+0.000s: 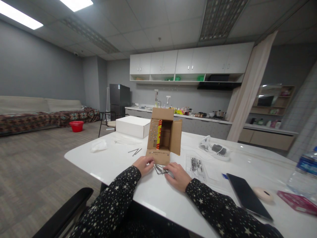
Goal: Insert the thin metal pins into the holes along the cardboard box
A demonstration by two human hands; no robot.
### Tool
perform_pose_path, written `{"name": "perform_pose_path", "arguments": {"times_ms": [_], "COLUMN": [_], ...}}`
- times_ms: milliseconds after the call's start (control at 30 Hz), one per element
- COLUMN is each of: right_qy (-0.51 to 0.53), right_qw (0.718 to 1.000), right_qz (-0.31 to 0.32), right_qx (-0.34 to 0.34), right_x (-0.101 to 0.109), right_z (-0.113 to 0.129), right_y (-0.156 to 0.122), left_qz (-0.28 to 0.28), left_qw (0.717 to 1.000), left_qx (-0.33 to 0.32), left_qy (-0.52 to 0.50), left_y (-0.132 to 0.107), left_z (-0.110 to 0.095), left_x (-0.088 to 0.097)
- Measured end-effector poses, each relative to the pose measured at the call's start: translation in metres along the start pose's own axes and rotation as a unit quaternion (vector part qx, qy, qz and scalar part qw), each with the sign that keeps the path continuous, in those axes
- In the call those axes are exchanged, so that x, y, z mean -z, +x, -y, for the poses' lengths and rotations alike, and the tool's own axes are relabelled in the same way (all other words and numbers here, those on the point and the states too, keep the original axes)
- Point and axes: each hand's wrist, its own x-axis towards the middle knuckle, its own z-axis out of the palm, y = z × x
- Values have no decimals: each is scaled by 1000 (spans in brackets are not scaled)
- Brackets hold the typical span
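Note:
An open cardboard box lies on its side on the white table, its mouth facing me and rows of small holes in its left and bottom flaps. Just in front of it lie several thin dark metal nails. My left hand rests at the box's bottom flap, fingers curled at the nails. My right hand sits right of the nails, fingertips pinched toward them. Both sleeves are black with white stars. What the fingers hold is too small to make out.
A clear bag of nails lies right of my right hand. Two loose nails, a crumpled white wad and a white box sit at the left. A dark phone, a white device, a water bottle stand right.

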Motion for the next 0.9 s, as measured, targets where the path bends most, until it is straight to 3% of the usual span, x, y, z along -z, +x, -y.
{"name": "perform_pose_path", "arguments": {"times_ms": [300, 567, 900], "right_qy": [2, -4, 7], "right_qw": [1000, 1000, 1000], "right_qz": [-6, -6, -2], "right_qx": [1, 1, 0], "right_x": [-2, -2, -1], "right_z": [-2, -1, -1], "right_y": [-1, 0, 0], "left_qz": [-50, -105, -103], "left_qw": [999, 994, 994], "left_qx": [-19, 2, 19], "left_qy": [-11, -13, 17], "left_y": [3, 5, 7], "left_z": [5, 12, 13], "left_x": [1, 0, 0]}}
